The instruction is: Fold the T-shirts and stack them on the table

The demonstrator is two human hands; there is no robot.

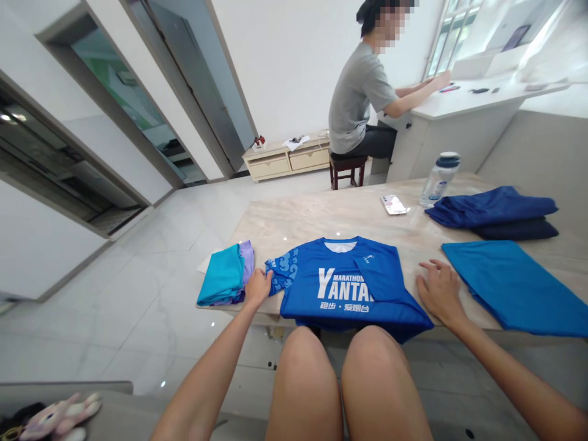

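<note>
Yantai marathon T-shirt lying at the desk's near edge

The left hand is pinching the patterned sleeve in its fingers, apparently to steady it; the right hand is resting with fingers spread, gripping nothing. A folded-in side is covering the lettering's end.

Clear bottle near a phone — person in grey on a stool, white desk, low cabinet

Head camera looks forward, down — (close to table)
</note>
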